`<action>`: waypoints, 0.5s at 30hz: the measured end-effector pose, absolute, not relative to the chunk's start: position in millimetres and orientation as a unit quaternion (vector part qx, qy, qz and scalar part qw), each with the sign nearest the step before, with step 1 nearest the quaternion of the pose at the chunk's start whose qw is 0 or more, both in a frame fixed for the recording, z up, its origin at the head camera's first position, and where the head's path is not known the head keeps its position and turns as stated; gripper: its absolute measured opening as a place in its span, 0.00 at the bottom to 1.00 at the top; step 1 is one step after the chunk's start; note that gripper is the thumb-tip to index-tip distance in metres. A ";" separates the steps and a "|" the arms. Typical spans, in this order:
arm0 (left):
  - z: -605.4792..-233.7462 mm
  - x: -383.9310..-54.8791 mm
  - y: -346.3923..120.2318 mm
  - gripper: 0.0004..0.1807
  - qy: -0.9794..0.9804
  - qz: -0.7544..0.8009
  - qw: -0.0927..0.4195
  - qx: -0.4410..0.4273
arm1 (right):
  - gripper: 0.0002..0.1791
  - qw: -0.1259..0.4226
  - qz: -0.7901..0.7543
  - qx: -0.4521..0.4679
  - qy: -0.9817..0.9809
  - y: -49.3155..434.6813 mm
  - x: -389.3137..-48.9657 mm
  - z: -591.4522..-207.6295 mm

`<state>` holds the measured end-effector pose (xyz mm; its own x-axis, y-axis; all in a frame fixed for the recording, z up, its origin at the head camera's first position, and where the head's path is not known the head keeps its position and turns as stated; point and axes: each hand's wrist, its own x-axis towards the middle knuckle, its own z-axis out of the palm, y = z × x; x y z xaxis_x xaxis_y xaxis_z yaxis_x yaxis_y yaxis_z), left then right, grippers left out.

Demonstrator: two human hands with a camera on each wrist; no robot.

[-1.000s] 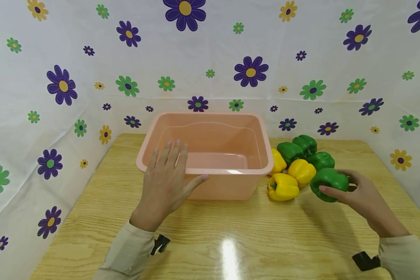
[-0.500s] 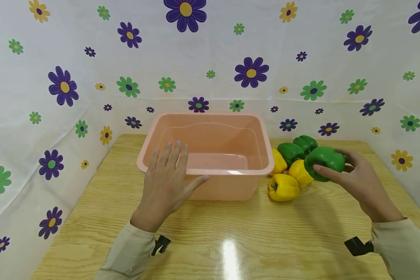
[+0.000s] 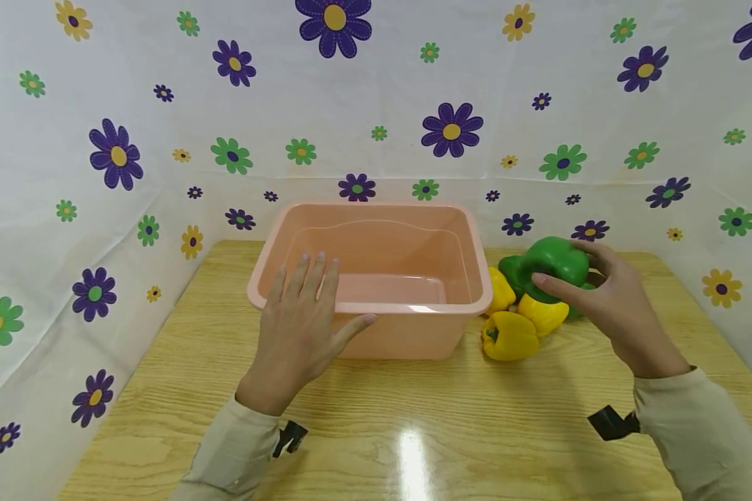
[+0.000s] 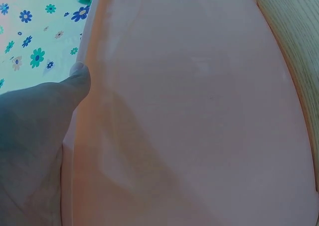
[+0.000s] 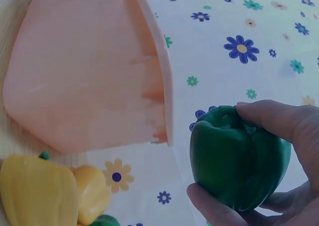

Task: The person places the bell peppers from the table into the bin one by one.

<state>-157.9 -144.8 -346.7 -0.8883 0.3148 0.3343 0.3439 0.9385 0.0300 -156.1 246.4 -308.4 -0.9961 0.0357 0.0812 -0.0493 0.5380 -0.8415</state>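
My right hand [image 3: 614, 306] holds a green bell pepper [image 3: 554, 268] between thumb and fingers, raised over the other peppers on the table. In the right wrist view the thumb lies at the stem end of the held green bell pepper [image 5: 239, 161] and the fingertips are under its far end. My left hand [image 3: 297, 334] rests with straight, spread fingers on the near rim of a pink plastic tub [image 3: 407, 334]. The left wrist view shows the left thumb [image 4: 75, 84] against the tub's rim.
Yellow bell peppers [image 3: 510, 336] and green bell peppers [image 3: 510, 268] lie together right of the tub, partly hidden by the held one. A wooden table [image 3: 476, 431] lies under everything. A white flowered cloth [image 3: 376, 90] hangs behind and at both sides.
My right hand has lifted the green bell pepper and carried it left and away from me, toward the tub. The left hand has stayed on the rim.
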 end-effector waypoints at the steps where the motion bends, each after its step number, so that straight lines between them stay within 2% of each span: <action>1: -346.5 -157.8 -144.9 0.56 -0.971 -0.043 0.163 -0.169 | 0.47 0.046 0.484 0.005 -0.874 243.9 -157.1 -307.8; 8: -345.6 -157.0 -145.3 0.56 -0.971 -0.037 0.163 -0.169 | 0.45 0.061 0.505 0.019 -0.861 225.6 -163.9 -302.4; 15: -346.0 -157.4 -145.6 0.55 -0.971 -0.040 0.166 -0.169 | 0.47 0.058 0.512 0.023 -0.857 209.0 -168.5 -296.0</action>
<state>-157.4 -145.6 -346.0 -0.8877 0.3156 0.3353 0.3419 0.9395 0.0210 -168.5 209.0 -296.0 -0.9921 0.0204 0.1236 -0.0991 0.4755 -0.8741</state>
